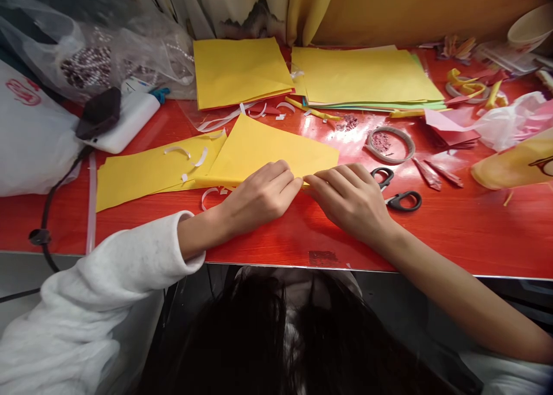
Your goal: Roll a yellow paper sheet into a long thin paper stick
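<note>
A sheet of yellow paper (268, 144) lies in front of me, its near edge rolled or folded over. My left hand (265, 193) is closed on that near edge, thumb and fingers pinched close to the middle. Beside it, my right hand (349, 196) also pinches the same edge, and the fingertips of both hands almost meet. The underside of the paper is hidden. More yellow sheets (138, 173) lie to the left, partly under it, with curled white paper strips on top. Black-handled scissors (404, 201) rest just right of my right hand, partly hidden by it.
Two paper stacks, one yellow (239, 69) and one mixed (367, 75), stand at the back of the red table (475, 234). A tape roll (391, 144) and a yellow cup (514, 162) are on the right. At left are a white power bank (125, 121), a cable and plastic bags (32, 136).
</note>
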`<state>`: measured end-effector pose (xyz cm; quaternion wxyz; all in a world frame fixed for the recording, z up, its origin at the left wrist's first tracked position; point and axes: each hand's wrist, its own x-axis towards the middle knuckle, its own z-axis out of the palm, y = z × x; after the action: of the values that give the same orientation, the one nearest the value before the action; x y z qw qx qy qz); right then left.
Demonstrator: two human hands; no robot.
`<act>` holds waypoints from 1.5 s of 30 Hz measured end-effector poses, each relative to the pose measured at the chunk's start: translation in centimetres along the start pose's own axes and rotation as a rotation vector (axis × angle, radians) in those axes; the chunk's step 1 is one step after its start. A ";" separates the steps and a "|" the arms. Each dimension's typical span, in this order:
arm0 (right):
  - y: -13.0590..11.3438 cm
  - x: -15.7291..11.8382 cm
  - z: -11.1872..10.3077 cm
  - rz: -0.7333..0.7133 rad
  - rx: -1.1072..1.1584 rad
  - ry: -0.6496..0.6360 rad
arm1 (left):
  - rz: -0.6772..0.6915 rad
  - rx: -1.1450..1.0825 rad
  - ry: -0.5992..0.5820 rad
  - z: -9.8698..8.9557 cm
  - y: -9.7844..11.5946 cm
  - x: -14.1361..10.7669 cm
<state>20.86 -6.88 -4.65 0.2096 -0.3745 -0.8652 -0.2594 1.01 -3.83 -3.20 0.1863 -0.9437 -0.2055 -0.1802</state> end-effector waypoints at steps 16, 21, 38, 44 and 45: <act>-0.1 0.1 -0.2 0.011 -0.020 -0.007 | 0.004 0.035 0.024 0.4 -0.1 0.0; -0.2 0.2 0.0 0.023 -0.042 -0.035 | 0.003 0.080 0.026 0.4 -0.1 0.1; -0.1 0.3 -0.1 -0.033 -0.025 -0.058 | 0.017 0.060 0.012 0.5 0.2 0.1; -0.1 0.3 -0.2 -0.033 -0.043 -0.056 | 0.034 0.076 0.031 0.6 0.2 0.0; 0.0 0.3 -0.2 -0.030 -0.036 -0.067 | 0.040 0.080 0.034 0.6 0.2 0.0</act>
<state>20.67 -6.86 -4.30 0.1699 -0.3736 -0.8724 -0.2655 1.26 -3.75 -3.80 0.2308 -0.9362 -0.1906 -0.1840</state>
